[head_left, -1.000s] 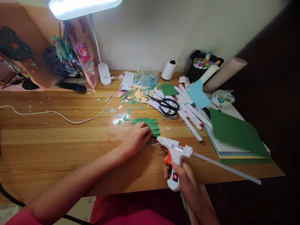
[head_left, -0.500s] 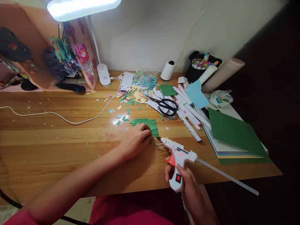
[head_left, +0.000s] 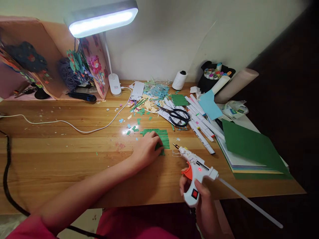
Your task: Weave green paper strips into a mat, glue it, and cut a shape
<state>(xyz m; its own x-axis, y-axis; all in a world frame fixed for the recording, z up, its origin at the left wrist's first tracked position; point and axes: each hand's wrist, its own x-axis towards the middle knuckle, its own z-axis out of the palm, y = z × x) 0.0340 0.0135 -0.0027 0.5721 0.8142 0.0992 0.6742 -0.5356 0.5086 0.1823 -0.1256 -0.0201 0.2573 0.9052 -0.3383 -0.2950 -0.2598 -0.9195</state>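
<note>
My left hand (head_left: pixel 146 149) lies on a green piece (head_left: pixel 160 136) built of overlapping paper strips, fingers curled and pressing its lower edge onto the wooden desk (head_left: pixel 62 159). My right hand (head_left: pixel 203 202) grips the handle of a white hot glue gun (head_left: pixel 195 169) with an orange trigger and a lit red light. Its nozzle points up-left and hovers just right of the green piece. A clear glue stick (head_left: pixel 249 204) juts out behind the gun.
Black scissors (head_left: pixel 176 114), white markers (head_left: pixel 201 124), paper scraps (head_left: pixel 149 99), a thread spool (head_left: pixel 179 79) and a marker case (head_left: pixel 215 74) crowd the back right. Stacked coloured sheets with green paper (head_left: pixel 251 146) on top lie right. A desk lamp (head_left: pixel 104 20) and its white cable (head_left: pixel 62 122) stand left.
My right hand has drawn the glue gun back to the right and down, away from the green piece. My left hand stays on the piece. The camera view tilted a little.
</note>
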